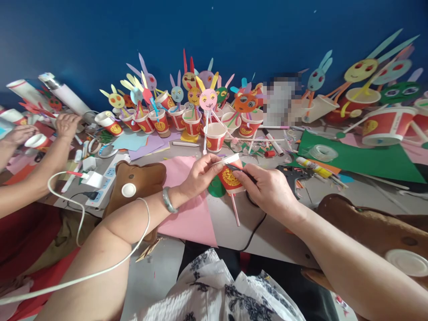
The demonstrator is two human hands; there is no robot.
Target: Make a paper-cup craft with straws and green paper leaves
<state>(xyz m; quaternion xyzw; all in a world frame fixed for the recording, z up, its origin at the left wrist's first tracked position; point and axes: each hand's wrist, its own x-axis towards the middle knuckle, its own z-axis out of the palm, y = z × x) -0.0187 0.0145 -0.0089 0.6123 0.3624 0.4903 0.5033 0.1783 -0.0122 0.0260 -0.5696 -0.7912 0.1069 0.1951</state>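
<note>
My left hand (204, 174), with a bangle at the wrist, pinches a red and white paper cup (230, 178) by its rim. The cup is tilted, and its gold emblem faces me. A pink and white straw-like strip (236, 209) hangs below the cup. My right hand (267, 189) is closed around a slim dark tool (238, 168), which looks like scissors and lies across the side of the cup. Its handle is mostly hidden by my fingers. A green paper disc (216, 186) lies behind the cup, and pink paper (187, 214) lies under my left forearm.
Several rabbit-faced paper cups (214, 133) line the wall. A white cable (110, 267) crosses my left arm. A power strip (107, 180), another person's hands (68, 125), clear tape (321, 153), a glue stick (312, 166), green paper (361, 165) and brown cushions (140, 178) surround the workspace.
</note>
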